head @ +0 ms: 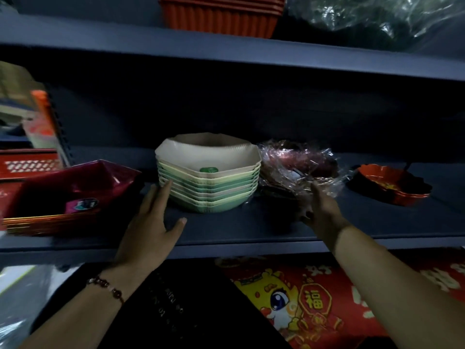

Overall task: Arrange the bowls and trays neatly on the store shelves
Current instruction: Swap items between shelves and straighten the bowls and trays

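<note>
A stack of several pastel bowls (pixel 208 177), beige on top and green below, stands mid-shelf. My left hand (pixel 153 222) lies flat with straight fingers, its fingertips touching the stack's left side. To the right sits a bundle of dark red bowls in clear plastic wrap (pixel 297 165). My right hand (pixel 322 210) reaches under the bundle's front edge and touches the wrap; its fingers are partly hidden. A red and black lobed dish (pixel 392 185) lies further right. Maroon trays (pixel 70 190) are stacked at the left.
The dark blue shelf (pixel 239 230) has bare room in front of the bowls. A red perforated basket (pixel 27 165) sits far left. Orange ribbed tubs (pixel 221 16) and a plastic-wrapped bundle (pixel 377 18) stand on the shelf above. Red festive printed goods (pixel 314 298) lie below.
</note>
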`<state>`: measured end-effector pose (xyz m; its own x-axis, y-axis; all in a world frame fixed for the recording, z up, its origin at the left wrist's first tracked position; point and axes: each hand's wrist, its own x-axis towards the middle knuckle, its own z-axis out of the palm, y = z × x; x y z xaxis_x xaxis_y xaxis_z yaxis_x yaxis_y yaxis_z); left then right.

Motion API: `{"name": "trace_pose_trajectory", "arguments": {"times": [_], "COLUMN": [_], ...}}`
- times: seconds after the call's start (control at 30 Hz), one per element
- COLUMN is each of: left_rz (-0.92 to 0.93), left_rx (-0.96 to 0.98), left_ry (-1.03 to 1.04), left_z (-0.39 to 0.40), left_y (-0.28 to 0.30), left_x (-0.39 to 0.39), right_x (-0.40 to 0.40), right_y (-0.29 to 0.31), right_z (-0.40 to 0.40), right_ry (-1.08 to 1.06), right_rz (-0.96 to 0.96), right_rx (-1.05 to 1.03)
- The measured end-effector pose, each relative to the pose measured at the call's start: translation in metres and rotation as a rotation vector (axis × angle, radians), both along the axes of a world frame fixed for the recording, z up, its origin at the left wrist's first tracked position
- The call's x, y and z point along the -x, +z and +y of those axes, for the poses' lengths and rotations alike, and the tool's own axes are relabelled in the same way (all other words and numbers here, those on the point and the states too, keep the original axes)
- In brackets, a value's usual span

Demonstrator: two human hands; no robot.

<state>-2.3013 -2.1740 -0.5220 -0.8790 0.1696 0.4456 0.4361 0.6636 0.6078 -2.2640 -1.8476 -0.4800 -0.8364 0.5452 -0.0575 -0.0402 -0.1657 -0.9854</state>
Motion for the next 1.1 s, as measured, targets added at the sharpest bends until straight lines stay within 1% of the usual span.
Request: {"name": "trace_pose_trajectory", "arguments": {"times": [0.07,0.1,0.17,0.23,0.27,0.33,0.37,0.43,0.5,0.57,0.6,0.67,0.73,0.8,0.9,1.0,1.1], "left_rz": [0.009,0.031,0.120,0.139,0.132,0.101,0.080,0.004,-0.058,-0.045,-0.031,-0.033,-0.043,-0.050,-0.092,-0.102,-0.142], "left_rx": [0.141,0.196,0.262,0.262,0.264,0.270,0.241,0.112,-0.067,-0.185,-0.210,-0.205,-0.182,-0.171,-0.169,-0.144,-0.116], "left_ry": [0.106,0.162,0.271,0.350,0.398,0.458,0.473,0.440,0.350,0.342,0.353,0.347,0.298,0.242,0.192,0.202,0.227], "left_z": [-0.026,-0.042,-0.077,-0.114,-0.132,-0.164,-0.177,-0.195,-0.197,-0.193,-0.192,-0.189,-0.193,-0.193,-0.183,-0.170,-0.163], "left_y": [0.005,0.005,0.002,-0.003,-0.005,-0.009,-0.012,-0.020,-0.021,-0.018,-0.017,-0.016,-0.018,-0.019,-0.019,-0.016,-0.014], "left_x": [-0.006,-0.010,-0.018,-0.025,-0.026,-0.027,-0.025,-0.017,-0.007,0.006,0.012,0.018,0.032,0.050,0.081,0.106,0.114], "right_x": [-0.008,-0.012,-0.026,-0.042,-0.048,-0.052,-0.050,-0.038,-0.022,-0.007,-0.003,-0.001,0.002,0.006,0.012,0.015,0.018], "right_y": [-0.010,-0.017,-0.027,-0.027,-0.022,-0.013,-0.007,0.003,0.010,0.010,0.008,0.005,-0.002,-0.006,-0.014,-0.016,-0.017], "right_z": [-0.023,-0.036,-0.067,-0.104,-0.124,-0.156,-0.169,-0.188,-0.197,-0.196,-0.193,-0.187,-0.185,-0.184,-0.180,-0.175,-0.171], "right_ry": [-0.070,-0.063,0.025,0.146,0.219,0.332,0.359,0.365,0.327,0.262,0.227,0.195,0.191,0.173,0.132,0.128,0.125], "right_rz": [0.030,0.002,-0.069,-0.012,0.022,0.013,0.010,0.022,-0.012,-0.118,-0.135,-0.093,-0.068,0.001,0.051,0.010,-0.035], "right_rx": [-0.188,-0.331,-0.686,-1.026,-1.138,-1.310,-1.379,-1.516,-1.623,-1.695,-1.730,-1.782,-1.810,-1.806,-1.782,-1.854,-1.883]}}
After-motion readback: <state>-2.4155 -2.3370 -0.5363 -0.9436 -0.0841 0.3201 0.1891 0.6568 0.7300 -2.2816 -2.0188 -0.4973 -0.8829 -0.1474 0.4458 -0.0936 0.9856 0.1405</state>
